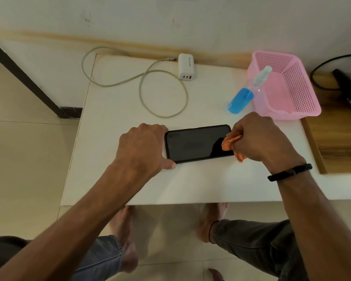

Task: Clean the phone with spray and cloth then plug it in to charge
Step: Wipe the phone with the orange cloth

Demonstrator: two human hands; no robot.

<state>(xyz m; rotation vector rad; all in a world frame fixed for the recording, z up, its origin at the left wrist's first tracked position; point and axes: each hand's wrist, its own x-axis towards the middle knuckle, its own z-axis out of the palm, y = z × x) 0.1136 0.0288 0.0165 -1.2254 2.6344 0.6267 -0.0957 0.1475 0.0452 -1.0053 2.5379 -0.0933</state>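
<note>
Our right hand (257, 136) bunches an orange cloth (230, 144) in curled fingers and presses it on the right end of the phone (197, 144), where the wiping stroke is under way. Our left hand (144, 147) clamps the other end, fingers hooked over the far edge and thumb set against the near corner, most likely to keep the handset from sliding as the cloth drags across it. The phone lies flat and lengthwise on the white table (190, 183), screen up and dark, near the front edge and directly before us. Its glass shows a duller, faintly smeared patch across the middle and a glossier black area next to the cloth; whether that is spray film or only reflection we cannot tell from this angle. A thin dark case or frame rims it.

Farther back, the spray bottle (242, 98), part full of blue liquid, leans with its nozzle against the pink basket (292, 94), set aside within reach. At the back of the table sits the white charger (186, 66), its pale cable (162, 86) looping toward the phone but well apart from it, so by our reading the charging step is not yet begun.
</note>
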